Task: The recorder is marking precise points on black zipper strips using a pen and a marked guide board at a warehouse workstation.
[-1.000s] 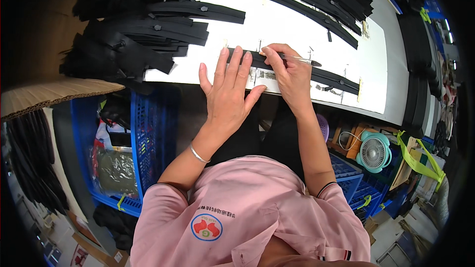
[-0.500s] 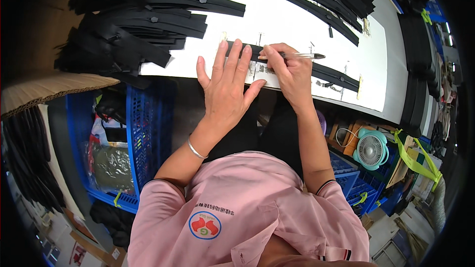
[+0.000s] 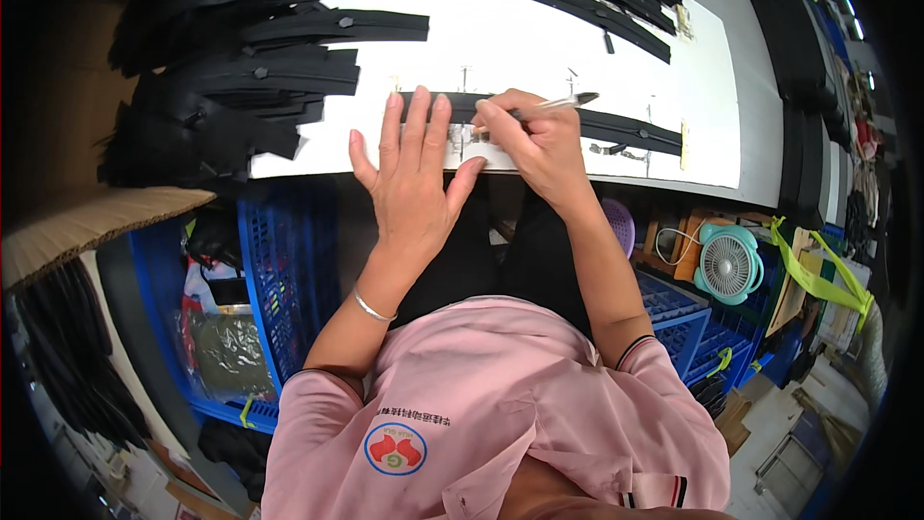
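My left hand [image 3: 412,178] lies flat with its fingers spread, the fingertips pressing on a long black fabric strip [image 3: 630,129] that looks like a zipper. The strip runs left to right along the near side of a bright white board [image 3: 500,34]. In my right hand [image 3: 544,149] is a pen [image 3: 563,104] with a clear barrel, pinched between thumb and fingers and slanting up to the right. Its tip is hidden behind the fingers, close to the strip. Dark marks and bits of tape show on the board beside the strip.
Piles of black strips [image 3: 260,72] cover the board's left side; more strips [image 3: 577,5] lie at the far side. Below the table stand a blue crate [image 3: 265,270] on the left, and a small turquoise fan [image 3: 729,265] and blue baskets [image 3: 679,313] on the right.
The board and strips sit further left in the picture. Both hands have shifted left with them; left stays flat on the strip, right keeps the pen, which tilts up slightly more.
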Tool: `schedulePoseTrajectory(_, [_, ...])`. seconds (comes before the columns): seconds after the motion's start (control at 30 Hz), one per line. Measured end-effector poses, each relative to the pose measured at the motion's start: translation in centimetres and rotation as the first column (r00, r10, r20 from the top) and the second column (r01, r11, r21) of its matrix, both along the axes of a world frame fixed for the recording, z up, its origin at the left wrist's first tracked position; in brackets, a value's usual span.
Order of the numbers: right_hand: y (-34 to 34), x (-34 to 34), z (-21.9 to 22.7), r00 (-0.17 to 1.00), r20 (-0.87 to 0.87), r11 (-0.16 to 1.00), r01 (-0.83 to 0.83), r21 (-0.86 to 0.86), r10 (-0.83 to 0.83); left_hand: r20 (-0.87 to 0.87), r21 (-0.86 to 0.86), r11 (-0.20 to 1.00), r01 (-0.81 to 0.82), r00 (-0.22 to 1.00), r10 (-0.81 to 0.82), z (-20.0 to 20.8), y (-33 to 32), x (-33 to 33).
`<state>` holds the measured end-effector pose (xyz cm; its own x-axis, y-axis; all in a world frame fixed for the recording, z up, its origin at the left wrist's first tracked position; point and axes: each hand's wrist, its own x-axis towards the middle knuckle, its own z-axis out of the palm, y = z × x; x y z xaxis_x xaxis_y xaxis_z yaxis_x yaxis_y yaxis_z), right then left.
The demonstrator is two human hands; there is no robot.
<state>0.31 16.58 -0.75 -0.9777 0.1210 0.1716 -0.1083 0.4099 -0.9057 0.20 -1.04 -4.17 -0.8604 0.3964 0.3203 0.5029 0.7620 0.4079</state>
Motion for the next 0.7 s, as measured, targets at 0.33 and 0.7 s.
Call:
schedulePoseTrajectory(0.33, [6.2, 2.7, -0.2, 0.891, -0.065, 0.891, 0.452, 0.050, -0.449, -0.020, -0.012, 1.000, 0.019, 1.000, -0.020, 0.3, 0.1, 0.0])
schedulePoseTrajectory(0.7, [6.2, 2.4, -0.8, 0.914, -0.103, 0.910, 0.402, 0.102, -0.393, 0.023, -0.034, 0.999, 0.013, 1.000, -0.012, 1.0, 0.5, 0.3])
